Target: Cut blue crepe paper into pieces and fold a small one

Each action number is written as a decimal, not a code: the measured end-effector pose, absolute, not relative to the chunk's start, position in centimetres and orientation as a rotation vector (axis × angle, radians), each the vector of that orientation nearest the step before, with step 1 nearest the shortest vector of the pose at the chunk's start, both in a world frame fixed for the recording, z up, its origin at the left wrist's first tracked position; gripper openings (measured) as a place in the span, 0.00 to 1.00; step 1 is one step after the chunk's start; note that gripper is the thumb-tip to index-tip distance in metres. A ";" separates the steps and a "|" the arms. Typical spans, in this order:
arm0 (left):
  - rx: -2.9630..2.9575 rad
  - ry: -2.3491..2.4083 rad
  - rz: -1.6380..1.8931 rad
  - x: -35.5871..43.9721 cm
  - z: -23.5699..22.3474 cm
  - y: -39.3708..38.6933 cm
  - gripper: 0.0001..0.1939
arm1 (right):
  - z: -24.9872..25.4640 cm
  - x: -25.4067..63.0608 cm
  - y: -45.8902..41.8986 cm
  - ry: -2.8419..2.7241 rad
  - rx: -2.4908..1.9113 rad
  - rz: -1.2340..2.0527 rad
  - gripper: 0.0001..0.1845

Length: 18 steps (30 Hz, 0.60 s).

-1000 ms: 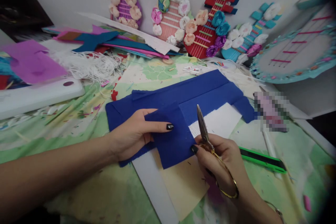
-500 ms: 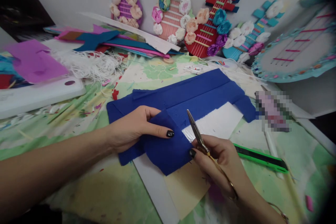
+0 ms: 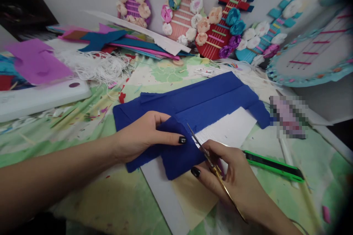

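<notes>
A large sheet of dark blue crepe paper [image 3: 209,97] lies across the table over a white board [image 3: 228,130]. My left hand [image 3: 143,136] pinches a folded flap of the blue paper [image 3: 179,154] at its near corner, thumb on top. My right hand [image 3: 231,176] grips small gold scissors [image 3: 205,152], whose blades point up and left and meet the edge of that flap, close to my left thumb.
A green-and-black utility knife [image 3: 275,165] lies right of my right hand. Paper guitars with flowers [image 3: 209,25] lean on the back wall. White string [image 3: 93,66], coloured sheets [image 3: 35,60] and a white tray [image 3: 41,97] fill the left. A cream sheet [image 3: 193,198] lies near me.
The scissors swung from pointing upward to pointing left, moving onto the flap's edge. My left hand bunched the flap tighter and shifted slightly right.
</notes>
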<state>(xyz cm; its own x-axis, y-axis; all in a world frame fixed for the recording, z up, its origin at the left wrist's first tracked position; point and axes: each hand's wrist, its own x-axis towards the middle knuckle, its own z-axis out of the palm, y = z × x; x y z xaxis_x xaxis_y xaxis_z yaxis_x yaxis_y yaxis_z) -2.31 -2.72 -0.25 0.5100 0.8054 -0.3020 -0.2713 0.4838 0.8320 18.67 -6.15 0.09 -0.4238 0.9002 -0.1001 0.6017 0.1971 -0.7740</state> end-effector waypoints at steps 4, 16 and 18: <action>0.874 0.795 0.745 -2.3 -0.2 -2.9 0.04 | -0.3 18.8 -6.2 -2.184 -1.437 0.947 0.13; 1.030 0.885 0.762 -2.2 -0.3 -3.1 0.05 | -0.8 18.8 -6.5 -2.256 -1.374 0.592 0.13; 1.037 0.910 0.783 -2.2 -0.3 -3.1 0.05 | -0.8 18.8 -6.4 -2.258 -1.373 0.536 0.12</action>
